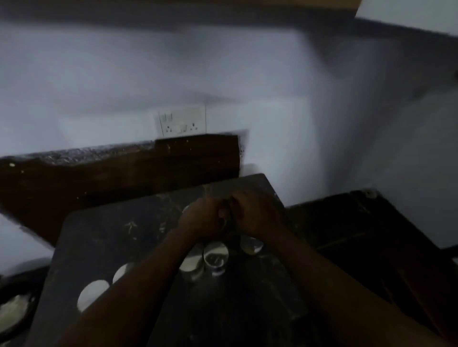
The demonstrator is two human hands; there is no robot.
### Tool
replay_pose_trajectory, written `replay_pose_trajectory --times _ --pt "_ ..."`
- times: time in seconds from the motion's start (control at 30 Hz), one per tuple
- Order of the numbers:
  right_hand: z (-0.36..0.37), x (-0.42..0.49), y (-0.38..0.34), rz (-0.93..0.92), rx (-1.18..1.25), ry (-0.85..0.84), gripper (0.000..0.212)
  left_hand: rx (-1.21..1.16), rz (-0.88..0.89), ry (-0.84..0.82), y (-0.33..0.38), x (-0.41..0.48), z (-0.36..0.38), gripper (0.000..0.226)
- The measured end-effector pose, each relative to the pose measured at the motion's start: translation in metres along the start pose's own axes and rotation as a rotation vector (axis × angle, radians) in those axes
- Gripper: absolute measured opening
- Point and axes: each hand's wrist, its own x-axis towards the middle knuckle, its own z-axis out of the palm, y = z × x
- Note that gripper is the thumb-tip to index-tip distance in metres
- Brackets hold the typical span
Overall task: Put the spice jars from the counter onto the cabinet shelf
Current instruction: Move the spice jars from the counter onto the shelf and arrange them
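– Five white-lidded spice jars [215,255] at least are counted on the dark counter [104,237]. No jar is seen on any shelf, so little or nothing is judged done.
– Hands?
– Both are brought together, knuckles touching, over the far end of the counter, just beyond the three nearest lids: left hand [200,220], right hand [255,215]. Fingers are seen curled inward on both. Something small may be pinched between them, but what is held, if anything, cannot be told.
– Step?
– A pick-up is guessed, or a lid being tightened. Nearly all the carrying is judged left.
– Hidden?
– No cabinet shelf is shown; only a wooden edge [198,3] is cut off at the top. One lid is half covered by the left forearm [148,272]. Jar bodies are lost in the dark and labels cannot be read. Everything is blurred and dim. A pale dish [12,309] is cropped at the lower left. A socket plate [182,121] is made out on the wall [99,86].
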Motion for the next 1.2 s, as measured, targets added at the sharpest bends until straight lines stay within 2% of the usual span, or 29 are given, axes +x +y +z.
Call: replay_pose_trajectory --times 0.1,0.2,0.3,0.37,0.47,0.53,0.63,0.73,0.83,0.93,1.03,1.2 --pt "0.041 -0.033 0.004 0.101 -0.010 -0.190 0.029 0.038 0.015 -0.153 -0.026 -0.024 0.048 0.035" --pt "0.074 -0.057 0.012 0.221 -0.026 -0.316 0.030 -0.027 -0.053 -0.256 -0.044 -0.046 0.081 0.060" --pt "0.106 -0.072 0.021 0.282 -0.098 -0.370 0.055 0.116 -0.114 -0.336 -0.057 -0.060 0.110 0.079" --pt "0.123 -0.070 0.023 0.315 -0.101 -0.433 0.075 0.199 -0.134 -0.342 -0.062 -0.064 0.124 0.081" --pt "0.147 -0.063 0.024 0.321 -0.133 -0.556 0.096 0.221 -0.179 -0.330 -0.066 -0.062 0.136 0.085" --pt "0.159 -0.061 0.022 0.321 -0.090 -0.569 0.100 0.231 -0.195 -0.313 -0.066 -0.060 0.137 0.090" --pt "0.164 -0.055 0.026 0.242 -0.060 -0.541 0.082 0.201 -0.214 -0.268 -0.066 -0.053 0.135 0.084" --pt "0.144 -0.042 0.035 0.251 0.058 -0.413 0.087 0.151 -0.215 -0.194 -0.062 -0.045 0.121 0.081" --pt "0.109 -0.021 0.044 0.246 0.279 -0.277 0.078 -0.033 -0.072 -0.082 -0.054 -0.025 0.087 0.077" --pt "0.060 0.007 0.045 0.239 0.353 -0.170 0.067 -0.258 0.052 -0.071 -0.034 0.003 0.037 0.082" --pt "0.004 0.037 0.041 0.197 0.427 -0.044 0.068 -0.351 0.100 0.045 -0.009 0.032 -0.010 0.085" --pt "-0.076 0.075 0.033 0.014 0.564 0.168 0.069 -0.366 0.211 0.253 0.031 0.069 -0.071 0.085"
